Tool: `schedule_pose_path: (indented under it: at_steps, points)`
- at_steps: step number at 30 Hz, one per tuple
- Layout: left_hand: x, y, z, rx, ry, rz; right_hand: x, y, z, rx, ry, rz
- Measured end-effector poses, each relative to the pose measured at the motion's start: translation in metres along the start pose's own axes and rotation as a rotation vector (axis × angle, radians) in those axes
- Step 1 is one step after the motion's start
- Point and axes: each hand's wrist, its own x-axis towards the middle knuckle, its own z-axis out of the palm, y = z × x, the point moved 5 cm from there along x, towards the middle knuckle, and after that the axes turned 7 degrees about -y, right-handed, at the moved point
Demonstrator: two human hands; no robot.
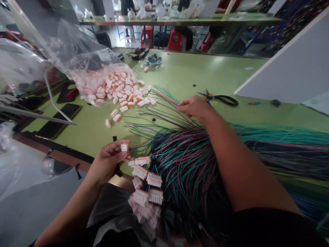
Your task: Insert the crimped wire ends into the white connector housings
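Note:
Between the thumb and fingers of my left hand [111,159] is a white and orange connector housing [124,148], close to the table's front edge. Thin wires run from it toward the large wire bundle [185,151]. My right hand [194,108] is over the loose wire ends, its fingers pinched together near some pinkish and green wires [166,94]; whether a wire sits between the fingertips I cannot make out. Below my left hand, a cluster of connectors [147,192] fitted on wires hangs over the table's edge.
A clear plastic bag [84,58] spills a heap of loose connectors [120,85] at the back left. Black-handled snips [223,99] lie beyond my right hand. A phone [59,121] rests at left. A white panel [288,65] stands at right.

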Motion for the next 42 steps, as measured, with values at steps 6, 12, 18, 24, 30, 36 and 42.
schedule_pose_path:
  at_steps: [6, 12, 18, 24, 30, 36, 42]
  points:
    - [-0.002, -0.003, -0.002, 0.009, -0.016, -0.019, -0.005, -0.029, 0.024, -0.271, -0.131, -0.109]
    - [-0.002, -0.003, -0.003, 0.037, -0.011, -0.02, -0.003, -0.026, 0.035, -0.419, -0.243, -0.127]
    - [-0.001, -0.011, -0.009, 0.034, -0.027, -0.037, -0.002, -0.023, 0.035, -0.444, -0.264, -0.116]
    - [-0.003, -0.01, -0.009, 0.026, -0.001, -0.047, -0.002, -0.023, 0.034, -0.499, -0.296, -0.088]
    - [-0.001, -0.007, -0.006, 0.023, -0.008, -0.035, -0.002, -0.022, 0.031, -0.466, -0.284, -0.075]
    - [-0.001, -0.003, -0.002, 0.021, -0.014, -0.02, -0.002, -0.025, 0.032, -0.452, -0.275, -0.095]
    - [-0.002, -0.003, -0.002, -0.004, -0.011, -0.02, 0.001, -0.024, 0.033, -0.455, -0.232, -0.095]
